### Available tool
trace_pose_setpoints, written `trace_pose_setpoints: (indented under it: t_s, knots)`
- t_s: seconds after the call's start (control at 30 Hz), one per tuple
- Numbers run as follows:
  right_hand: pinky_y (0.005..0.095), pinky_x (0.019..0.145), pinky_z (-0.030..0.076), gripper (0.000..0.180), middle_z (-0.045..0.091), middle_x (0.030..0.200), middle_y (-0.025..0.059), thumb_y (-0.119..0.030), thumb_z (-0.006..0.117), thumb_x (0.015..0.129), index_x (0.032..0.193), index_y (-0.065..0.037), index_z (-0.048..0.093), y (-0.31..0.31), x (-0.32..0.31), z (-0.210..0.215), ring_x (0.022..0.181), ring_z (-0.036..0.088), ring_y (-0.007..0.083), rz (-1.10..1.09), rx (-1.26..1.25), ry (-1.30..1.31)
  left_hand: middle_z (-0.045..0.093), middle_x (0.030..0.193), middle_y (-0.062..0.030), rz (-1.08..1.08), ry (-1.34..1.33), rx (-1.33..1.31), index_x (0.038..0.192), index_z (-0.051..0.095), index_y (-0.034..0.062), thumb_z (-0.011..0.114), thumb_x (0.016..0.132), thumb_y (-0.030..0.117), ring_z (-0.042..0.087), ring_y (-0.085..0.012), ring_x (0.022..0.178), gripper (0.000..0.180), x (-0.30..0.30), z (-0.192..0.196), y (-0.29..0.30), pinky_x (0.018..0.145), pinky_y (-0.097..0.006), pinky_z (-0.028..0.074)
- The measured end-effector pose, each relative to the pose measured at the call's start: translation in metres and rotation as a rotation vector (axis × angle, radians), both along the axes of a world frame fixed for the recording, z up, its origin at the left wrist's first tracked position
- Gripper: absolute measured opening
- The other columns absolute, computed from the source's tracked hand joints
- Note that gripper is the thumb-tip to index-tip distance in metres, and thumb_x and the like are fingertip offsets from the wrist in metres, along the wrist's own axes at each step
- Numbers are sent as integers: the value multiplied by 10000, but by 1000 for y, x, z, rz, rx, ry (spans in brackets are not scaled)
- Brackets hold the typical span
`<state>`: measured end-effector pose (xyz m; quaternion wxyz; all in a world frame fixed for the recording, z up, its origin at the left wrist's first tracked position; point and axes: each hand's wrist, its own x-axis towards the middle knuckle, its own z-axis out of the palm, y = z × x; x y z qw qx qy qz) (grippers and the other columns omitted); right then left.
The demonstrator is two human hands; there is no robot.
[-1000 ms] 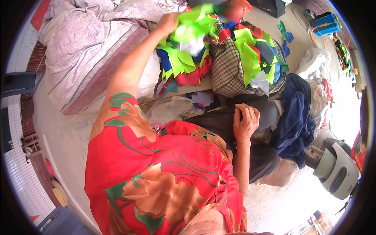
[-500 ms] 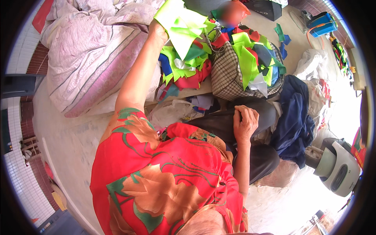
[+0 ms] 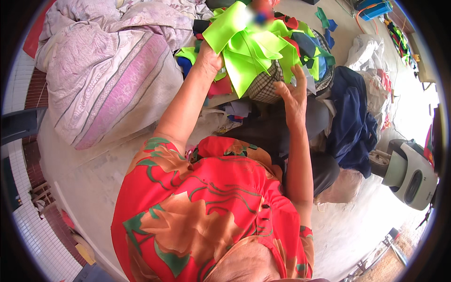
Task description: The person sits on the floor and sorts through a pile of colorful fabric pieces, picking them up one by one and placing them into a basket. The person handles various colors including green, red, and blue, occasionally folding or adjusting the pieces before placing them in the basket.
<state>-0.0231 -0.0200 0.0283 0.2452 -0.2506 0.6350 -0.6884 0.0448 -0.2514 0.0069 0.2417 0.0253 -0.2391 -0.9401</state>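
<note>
My left hand [image 3: 210,58] is closed on a bunch of neon yellow-green fabric pieces [image 3: 253,51], which fan out and hang down to a point in front of me. To the right, my right hand [image 3: 293,96] is raised with thumb and fingers apart, its fingertips close to the hanging edge of the bunch. Nothing shows in that hand. Behind the fabric, a checked cloth bag [image 3: 264,88] is partly hidden. Blue, green and red fabric scraps [image 3: 307,47] are heaped on it, and a red scrap [image 3: 220,87] lies at its left.
A large pile of pale pink patterned bedding [image 3: 112,70] fills the left. Dark blue cloth [image 3: 350,117] and white plastic bags [image 3: 369,54] lie on the right, with a grey-white machine [image 3: 408,174] farther out. A blue case [image 3: 373,8] stands at the far right.
My left hand has brought the neon fabric down and to the right, over the checked bag. My right hand has risen from my lap toward the fabric, its fingers spreading.
</note>
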Motion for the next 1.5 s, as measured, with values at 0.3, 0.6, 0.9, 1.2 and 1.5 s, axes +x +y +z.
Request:
trace_pose_setpoints:
  t_s: [0.3,0.6,0.9,1.2,1.5]
  knots:
    - [227,661,461,479,609,894,65,-52,627,829,1259,42,439,-15,-10,-35,724,545,107,184,-30,-154,636,1060,-130,24,-198,-53,1153,556,-31,627,834,179,635,-211,940,388,20,2,2,823,-344,529]
    - [210,596,435,167,599,759,40,8,595,821,983,-14,561,0,-19,-47,623,538,97,-342,-98,-233,646,975,-127,526,-470,-139,1080,578,-31,630,813,109,641,-218,826,307,59,-5,-54,750,-358,533]
    - [384,806,475,521,446,1266,186,-249,719,739,1188,-88,508,-14,11,-49,897,586,316,-79,566,820,646,969,-97,556,-454,-56,1064,591,3,636,819,129,643,-202,800,279,46,8,-41,716,-359,538]
    - [345,763,416,236,588,854,38,-219,761,683,838,-98,629,-9,8,-28,847,533,228,-267,237,812,653,960,-114,277,-429,73,1102,579,-18,586,863,124,654,-217,801,277,11,-10,34,704,-369,554]
    - [333,645,421,216,528,738,28,-228,757,686,815,-103,637,-12,8,-40,735,526,207,-314,378,722,644,950,-112,162,-416,118,1033,601,-27,568,849,48,641,-198,808,201,0,-16,95,695,-347,541]
